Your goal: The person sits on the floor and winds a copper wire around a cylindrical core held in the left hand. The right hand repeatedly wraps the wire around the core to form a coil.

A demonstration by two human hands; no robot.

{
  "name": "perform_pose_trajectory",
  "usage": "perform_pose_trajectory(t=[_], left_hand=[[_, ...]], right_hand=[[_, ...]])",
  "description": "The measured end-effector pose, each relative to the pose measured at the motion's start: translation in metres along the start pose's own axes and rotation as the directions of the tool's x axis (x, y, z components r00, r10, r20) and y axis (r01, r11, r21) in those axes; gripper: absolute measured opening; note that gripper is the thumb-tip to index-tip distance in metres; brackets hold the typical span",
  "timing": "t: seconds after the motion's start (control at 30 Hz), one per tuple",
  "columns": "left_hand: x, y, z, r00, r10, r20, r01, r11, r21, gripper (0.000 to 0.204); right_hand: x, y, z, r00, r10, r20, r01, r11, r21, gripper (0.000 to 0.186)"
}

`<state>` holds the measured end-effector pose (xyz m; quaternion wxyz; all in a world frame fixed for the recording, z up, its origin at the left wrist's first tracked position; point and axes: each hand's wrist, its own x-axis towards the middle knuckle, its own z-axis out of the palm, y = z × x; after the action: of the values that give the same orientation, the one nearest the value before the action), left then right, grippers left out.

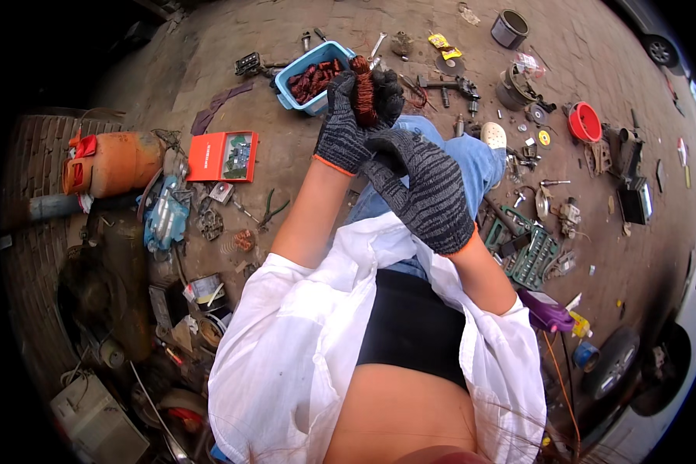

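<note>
- Head view: my left hand [340, 127], in a grey-and-black knit glove with an orange cuff, is closed around a copper wire bundle [364, 94], thumb on one side, dark-coated fingers on the other.
- My right hand [433, 189], gloved alike, is partly curled, its fingers reaching to the heel of my left; I cannot tell whether it pinches anything.
- The bundle sits just beyond my right fingers, beside the basin. It is long and narrow, reddish brown, with many fine strands packed together. Wire turns run crosswise round its middle like thread on a spool; the upper end swells into a looped knob, and the lower end looks darker and redder.
- Just left of it stands a light-blue basin [284, 91] holding darker reddish pieces [311, 83], too small to make out singly.
- Below my hands are my blue jeans [472, 166] and white shirt [286, 332].
- Left on the ground lie a red box [207, 157], dark-handled pliers [273, 210] and an orange gas cylinder [127, 164].
- Right of me lie a green socket case [535, 257] and, farther off, a red bowl [585, 122].
- Beyond the basin are a wrench [377, 45] and a metal bucket [510, 31].
</note>
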<state>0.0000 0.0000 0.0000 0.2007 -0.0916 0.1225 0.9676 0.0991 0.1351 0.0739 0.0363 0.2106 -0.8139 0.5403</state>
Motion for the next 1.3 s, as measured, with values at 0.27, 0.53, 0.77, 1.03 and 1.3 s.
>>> perform_pose_trajectory(t=[0.27,0.53,0.77,1.03,1.3], left_hand=[[-0.006,-0.023,0.016,0.971,-0.042,0.235,0.045,0.999,-0.008,0.038],[-0.010,-0.025,0.014,0.971,-0.065,0.232,0.080,0.995,-0.057,0.039],[-0.019,-0.022,0.021,0.989,-0.015,0.146,0.025,0.997,-0.067,0.038],[-0.025,-0.022,0.022,0.972,-0.107,0.208,0.119,0.992,-0.048,0.040],[-0.026,-0.014,0.017,0.980,-0.082,0.182,0.025,0.955,0.297,0.035]], right_hand=[[0.004,0.035,0.004,0.929,0.172,-0.327,-0.152,0.985,0.086,0.024],[0.008,0.037,0.005,0.934,0.024,-0.356,0.009,0.996,0.089,0.020],[-0.009,0.051,0.006,0.816,0.135,-0.562,-0.111,0.991,0.077,0.023],[-0.005,0.071,-0.012,0.886,0.000,-0.463,-0.056,0.993,-0.107,0.054],[-0.010,0.085,-0.027,0.918,0.229,-0.323,-0.088,0.914,0.397,0.047]])
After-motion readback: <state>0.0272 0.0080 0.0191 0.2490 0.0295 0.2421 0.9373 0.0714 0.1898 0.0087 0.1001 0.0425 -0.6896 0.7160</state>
